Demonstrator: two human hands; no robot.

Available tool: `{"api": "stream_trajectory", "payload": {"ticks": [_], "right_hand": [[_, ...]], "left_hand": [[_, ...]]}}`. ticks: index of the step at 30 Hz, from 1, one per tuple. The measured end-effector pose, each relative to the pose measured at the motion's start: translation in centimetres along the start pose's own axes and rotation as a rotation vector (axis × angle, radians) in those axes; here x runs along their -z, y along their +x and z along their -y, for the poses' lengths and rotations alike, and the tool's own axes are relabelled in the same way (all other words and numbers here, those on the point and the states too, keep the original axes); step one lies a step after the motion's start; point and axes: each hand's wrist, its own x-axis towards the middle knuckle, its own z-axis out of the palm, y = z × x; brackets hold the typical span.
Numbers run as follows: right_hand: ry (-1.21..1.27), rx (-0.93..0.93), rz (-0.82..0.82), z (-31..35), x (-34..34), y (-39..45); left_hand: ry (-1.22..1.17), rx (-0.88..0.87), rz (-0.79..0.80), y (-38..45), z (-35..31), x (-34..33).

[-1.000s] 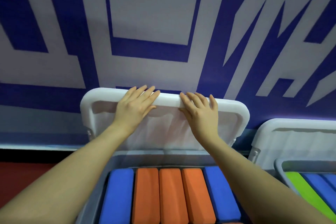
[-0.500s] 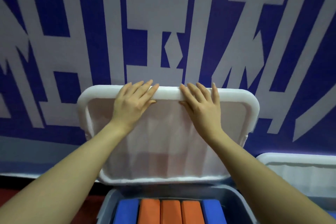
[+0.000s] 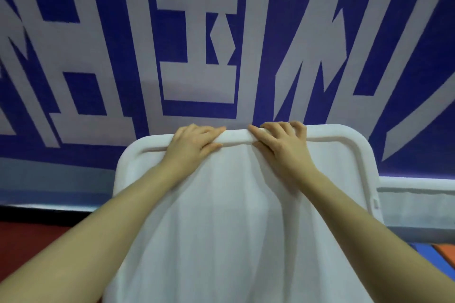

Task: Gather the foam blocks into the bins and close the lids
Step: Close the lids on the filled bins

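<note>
A: How far along is it?

B: The white lid (image 3: 236,216) is tilted toward the camera and hides its bin, so it looks partly closed, not yet seated. The left hand (image 3: 194,142) and right hand (image 3: 280,142) both grip its far rim, fingers curled over the edge, thumbs on the near face.

A: And the blocks?

B: Only a blue and orange foam block (image 3: 440,252) shows at the right edge, beside a second white lid (image 3: 416,188) standing open; that one is left to close.

A: Any writing?

B: Large white shapes on the blue wall (image 3: 197,56), like lettering; I can't read them
</note>
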Motion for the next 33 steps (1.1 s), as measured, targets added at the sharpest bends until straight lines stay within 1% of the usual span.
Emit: {"api": "stream_trajectory", "payload": {"ticks": [6,9,11,15,17,20,22,24,27,31,33], "right_hand": [[0.148,-0.113,0.214,1.2,-3.7,-5.4],[0.225,-0.213,0.372,1.9,-6.1,-8.5],[0.265,-0.263,0.464,2.2,-7.9,-10.4],[0.310,-0.358,0.575,3.5,-10.9,-13.3],[0.328,-0.376,0.609,3.8,-12.4,-14.4],[0.419,-0.415,0.658,3.9,-14.4,-15.7],[0.433,-0.433,0.643,4.2,-15.5,-16.5],[0.388,-0.472,0.606,4.6,-16.1,-17.1],[0.283,-0.423,0.626,4.5,-17.4,-17.3],[0.275,-0.405,0.664,3.9,-18.7,-16.1],[0.277,-0.437,0.673,4.0,-19.3,-15.9]], "left_hand": [[-0.175,0.167,0.311,-3.5,-0.2,-4.3],[-0.153,0.195,0.449,-5.4,-0.1,-7.1],[-0.114,0.198,0.501,-6.7,0.2,-9.2],[0.046,0.179,0.553,-9.4,0.6,-13.5],[0.059,0.217,0.546,-10.8,0.6,-15.5],[0.027,0.277,0.488,-12.3,0.8,-18.0],[0.018,0.351,0.467,-13.0,1.1,-19.2],[0.073,0.399,0.501,-13.4,1.1,-20.1],[0.144,0.409,0.547,-13.5,1.7,-21.2],[0.187,0.426,0.577,-12.6,2.8,-21.6],[0.192,0.446,0.593,-12.5,3.2,-21.9]]}}
